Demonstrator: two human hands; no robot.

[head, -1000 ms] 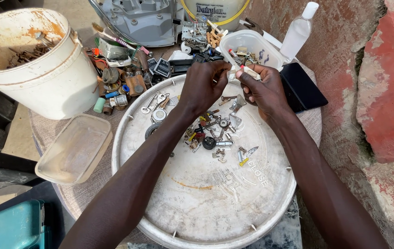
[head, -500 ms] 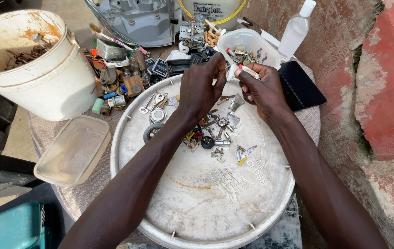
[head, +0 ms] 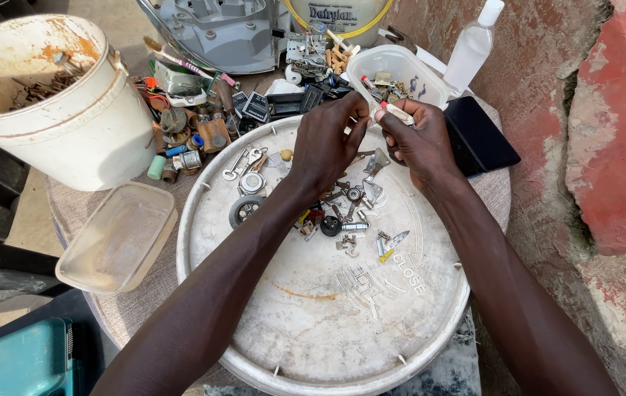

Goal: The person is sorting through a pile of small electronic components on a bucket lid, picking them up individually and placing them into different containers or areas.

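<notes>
My left hand and my right hand meet above the far edge of a round white lid. The right hand grips a small pale stick-like part with a red tip. The left hand's fingertips pinch close to the same part; what they hold is too small to tell. Under the hands, a scatter of small metal parts lies on the lid: screws, keys, little discs and clips.
A white bucket with rusty scraps stands at the left. A clear plastic tub leans beside the lid. Behind are a small container of parts, a clear bottle, a black phone, and a red-painted wall.
Both hands stay together over the far rim of the lid, shifting only slightly while working the small part. Nothing else has moved.
</notes>
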